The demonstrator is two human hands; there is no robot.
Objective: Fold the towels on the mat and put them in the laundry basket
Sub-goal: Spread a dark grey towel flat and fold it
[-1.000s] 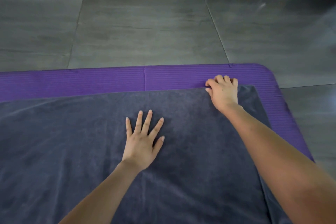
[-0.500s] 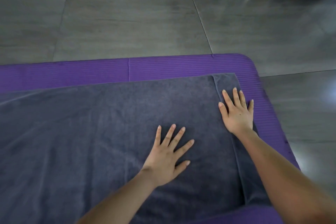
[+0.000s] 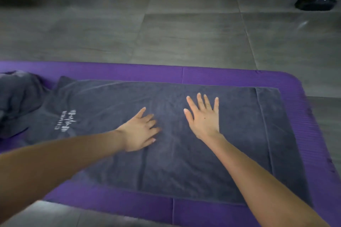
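At the far left a crumpled towel [image 3: 16,97], dark grey, lies bunched on the mat [image 3: 221,76]. Its right side meets the left end of the flat towel [image 3: 184,167]; I cannot tell which lies over which. The flat towel is spread out along the purple mat, with purple showing past its far, near and right edges. A white logo [image 3: 67,120] is printed near its left end.

Right of the logo, the left hand [image 3: 140,132] lies palm down near the towel's middle. Its fingers are straight, a little spread and point to the right; they grip nothing. A faint crease runs from beside this hand toward the near edge.

Near it, but not touching it, the right hand [image 3: 204,118] also lies palm down on the towel. Its fingers are straight, fanned and point away from the person, holding nothing.

Further right a hem band [image 3: 267,125] runs along the towel's right end, just inside the mat's rounded corner. Grey floor [image 3: 166,38] tiles lie beyond the mat, and at the upper right a black base [image 3: 313,3] with a shiny post stands on them.
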